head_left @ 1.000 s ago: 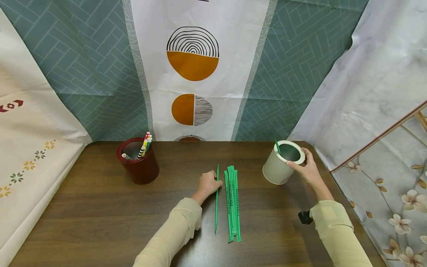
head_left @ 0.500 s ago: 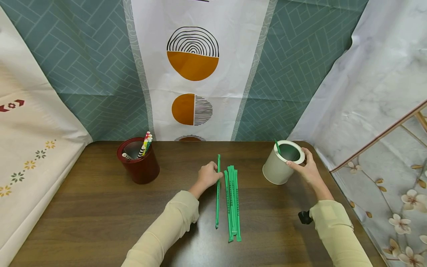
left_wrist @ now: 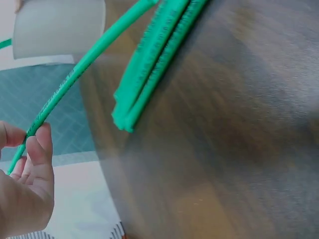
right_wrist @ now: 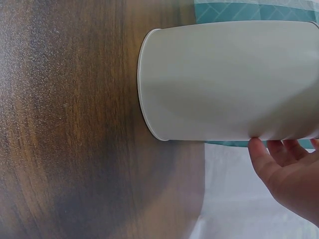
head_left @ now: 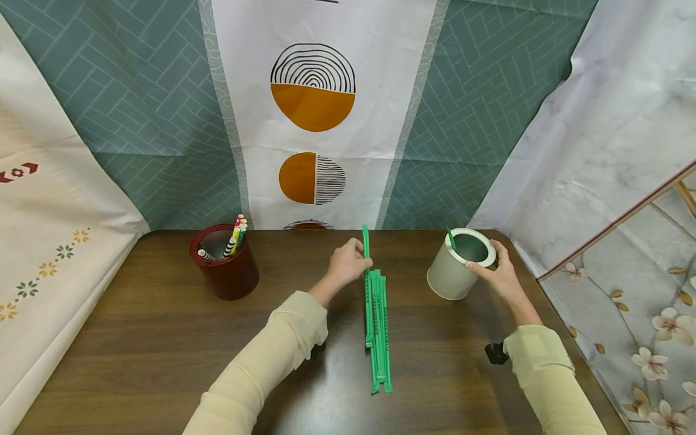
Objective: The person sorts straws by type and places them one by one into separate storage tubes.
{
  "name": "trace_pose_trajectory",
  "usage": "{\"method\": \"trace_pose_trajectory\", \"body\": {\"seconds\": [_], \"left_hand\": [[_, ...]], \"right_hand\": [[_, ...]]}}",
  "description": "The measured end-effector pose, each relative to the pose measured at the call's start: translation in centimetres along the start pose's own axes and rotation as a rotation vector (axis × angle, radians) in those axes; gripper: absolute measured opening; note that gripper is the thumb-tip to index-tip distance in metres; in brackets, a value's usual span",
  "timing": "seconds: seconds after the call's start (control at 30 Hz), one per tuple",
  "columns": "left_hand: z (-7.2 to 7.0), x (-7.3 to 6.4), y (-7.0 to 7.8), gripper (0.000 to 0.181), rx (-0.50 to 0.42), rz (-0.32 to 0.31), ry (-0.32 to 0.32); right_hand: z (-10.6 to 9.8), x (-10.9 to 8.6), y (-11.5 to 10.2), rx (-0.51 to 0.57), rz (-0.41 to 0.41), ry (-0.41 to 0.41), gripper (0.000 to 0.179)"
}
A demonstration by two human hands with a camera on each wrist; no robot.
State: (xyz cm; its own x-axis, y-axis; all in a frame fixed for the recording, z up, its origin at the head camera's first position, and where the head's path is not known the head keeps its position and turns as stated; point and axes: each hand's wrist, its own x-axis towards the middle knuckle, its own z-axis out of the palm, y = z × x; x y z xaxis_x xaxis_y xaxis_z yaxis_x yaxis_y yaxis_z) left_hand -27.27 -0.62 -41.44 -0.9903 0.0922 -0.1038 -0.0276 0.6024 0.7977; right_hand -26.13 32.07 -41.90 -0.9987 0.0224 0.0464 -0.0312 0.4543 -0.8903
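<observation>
My left hand (head_left: 347, 264) pinches one green paper-wrapped straw (head_left: 366, 243) near its upper end, between thumb and fingertips. In the left wrist view that straw (left_wrist: 75, 74) slants up away from the hand (left_wrist: 29, 186), and its far end leaves the fingers well behind. Several more wrapped straws (head_left: 379, 338) lie side by side on the table, partly overlapped by the held one in the head view. My right hand (head_left: 501, 279) grips a cream canister (head_left: 450, 275) at its rim, thumb at the front and fingers along the right side. One green straw (head_left: 452, 239) leans inside the canister.
A dark red cup (head_left: 231, 275) with several striped and coloured pens (head_left: 237, 234) stands at the back left of the brown wooden table (head_left: 136, 344). Patterned cloths (head_left: 163, 121) hang behind and at both sides.
My left hand has lifted the straw off the table and carried it up and to the right, over the bunch. The right hand and the canister have stayed in place.
</observation>
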Motion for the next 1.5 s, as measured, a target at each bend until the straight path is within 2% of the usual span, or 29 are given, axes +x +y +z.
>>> {"method": "trace_pose_trajectory", "body": {"seconds": [0.23, 0.5, 0.83, 1.07, 1.33, 1.5], "left_hand": [[-0.6, 0.2, 1.8, 0.025, -0.029, 0.009, 0.019], [-1.6, 0.6, 4.1, 0.031, -0.105, 0.069, 0.046], [-2.6, 1.0, 7.1, 0.028, -0.337, 0.184, 0.102], [-2.8, 1.1, 8.7, 0.025, -0.401, 0.245, 0.144], [-2.7, 1.1, 10.5, 0.024, -0.497, 0.231, 0.201], [-2.2, 1.0, 11.2, 0.022, -0.573, 0.257, 0.244]], "right_hand": [[0.0, 0.0, 0.2, 0.019, 0.015, -0.012, 0.083], [0.0, 0.1, 0.1, 0.032, 0.017, -0.012, 0.083], [0.0, 0.0, 0.1, 0.025, 0.025, -0.014, 0.084], [0.1, -0.2, -0.2, 0.042, 0.021, -0.008, 0.084], [0.0, -0.2, 0.0, 0.025, 0.004, -0.012, 0.084], [0.1, -0.2, 0.0, 0.027, 0.004, -0.011, 0.083]]}}
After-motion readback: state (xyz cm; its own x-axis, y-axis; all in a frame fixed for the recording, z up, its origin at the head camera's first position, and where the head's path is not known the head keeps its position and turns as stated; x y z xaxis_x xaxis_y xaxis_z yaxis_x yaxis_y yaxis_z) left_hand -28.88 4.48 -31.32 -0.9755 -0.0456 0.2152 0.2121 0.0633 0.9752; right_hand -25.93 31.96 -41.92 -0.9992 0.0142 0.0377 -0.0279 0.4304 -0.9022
